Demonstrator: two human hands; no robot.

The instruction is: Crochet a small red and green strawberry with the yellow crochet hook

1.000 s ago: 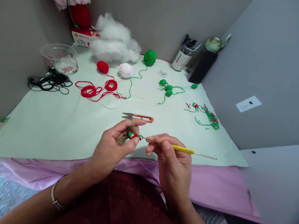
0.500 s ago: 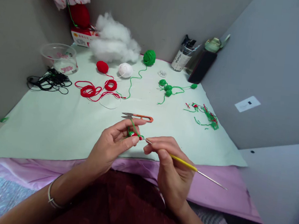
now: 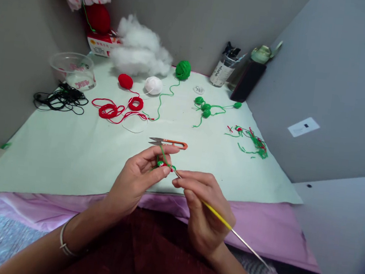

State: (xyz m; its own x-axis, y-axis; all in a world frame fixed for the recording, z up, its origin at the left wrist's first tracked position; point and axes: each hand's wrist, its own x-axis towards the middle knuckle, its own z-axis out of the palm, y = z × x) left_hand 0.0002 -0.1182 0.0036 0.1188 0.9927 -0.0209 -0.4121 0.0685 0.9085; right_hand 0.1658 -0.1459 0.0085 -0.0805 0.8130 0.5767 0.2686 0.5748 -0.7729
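Between the thumb and fingers of my left hand (image 3: 138, 176) is a small crocheted piece (image 3: 163, 164) in red, green and white. Green yarn (image 3: 163, 154) runs from the piece up over my left index finger. My right hand (image 3: 209, 210) is closed round a crochet hook (image 3: 218, 215) with a yellow grip, its thin metal tip at the piece's right edge. The hook's long metal end points down to the right. Just beyond my left fingertips lie orange-handled thread snips (image 3: 176, 144). My left fingers cover part of the piece.
Red yarn coils (image 3: 108, 111), a green yarn ball (image 3: 183, 70), white stuffing (image 3: 139, 50), black cord (image 3: 63, 98) and a clear tub (image 3: 73, 71) lie beyond. Small green balls (image 3: 206, 107), yarn scraps (image 3: 257, 145), a pen cup (image 3: 223, 71) and a bottle (image 3: 250, 76) are at right.
My right hand has tilted the hook more steeply, its rear end swinging down. The hook tip and right fingers have shifted slightly left. My left hand has barely moved.
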